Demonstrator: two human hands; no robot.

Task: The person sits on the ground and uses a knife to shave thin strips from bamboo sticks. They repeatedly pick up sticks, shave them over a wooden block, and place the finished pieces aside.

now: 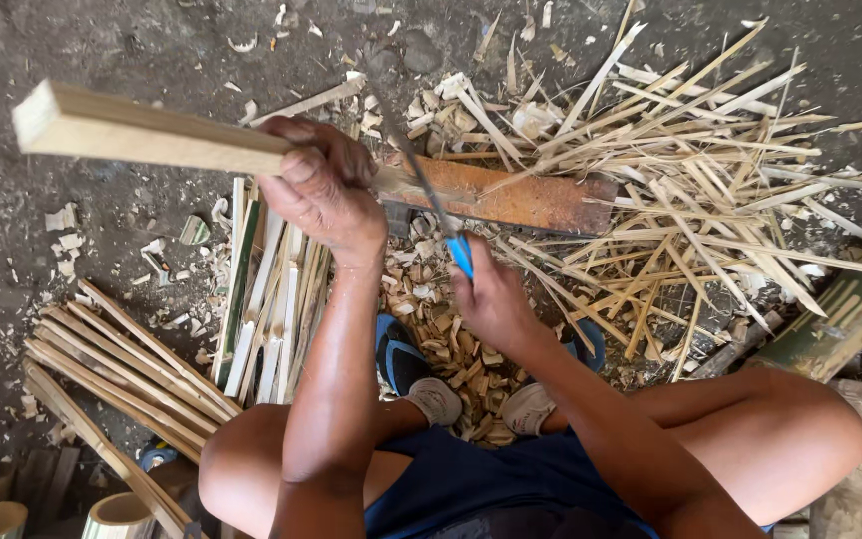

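Bamboo slat: A long, pale, flat-sided split bamboo slat (pixel 142 135) was held nearly level above the ground, its squared cut end pointing toward the upper left of the head view and its far end passing behind the fist toward the blade.

Left hand: The left hand (pixel 321 190) was clamped around the slat partway along its length, fingers curled over the top.

Right hand: The right hand (pixel 491 294) was closed tight on a knife with a blue handle and a dark narrow blade (pixel 429 185), the blade angled up and leftward to meet the slat just beside the left fist. The two hands were near each other but apart.

Block: A rust-orange, weathered wooden chopping block (pixel 521 200) lay flat on the ground directly beneath the blade.

Shavings: A heap of short tan bamboo chips (pixel 451 349) lay between the block and the person's feet, which wore blue sandals (pixel 399 359).

Split pieces: A bundle of pale and green-edged bamboo strips (pixel 266 309) lay under the left forearm; a second stack of brown slats (pixel 122 369) lay fanned out further left.

Offcuts: A large tangle of thin yellow bamboo slivers (pixel 710 190) was spread to the right of the block.

Ground: Dark packed earth (pixel 112 50) was littered with small chips.
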